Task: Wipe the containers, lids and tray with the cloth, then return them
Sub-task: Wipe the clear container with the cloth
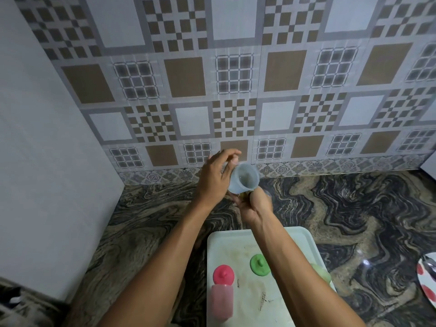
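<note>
Step in hand, as we read it: wiping the clear container (244, 179).

- Our left hand (213, 179) grips it from the side, fingers curled over the wall. It is tilted, mouth toward us.
- Our right hand (256, 206) sits just below the left, touching the container's lower edge, fingers curled. There is a small olive scrap at its fingertips; we cannot tell if that is the cloth, or what the hand grips.
- The tray (299, 234) lies nearer us than both hands, under the right forearm. It carries the pink lid (223, 274), green lid (259, 265) and pink container (221, 300).

To do it well:
- Keep the left-hand grip firm on the wall, since the plastic looks slick.
- Rotate the container with the left hand and let the right do the wiping, inside first, then rim and base.
- Work out beyond the tray so grime doesn't fall onto the lids.
</note>
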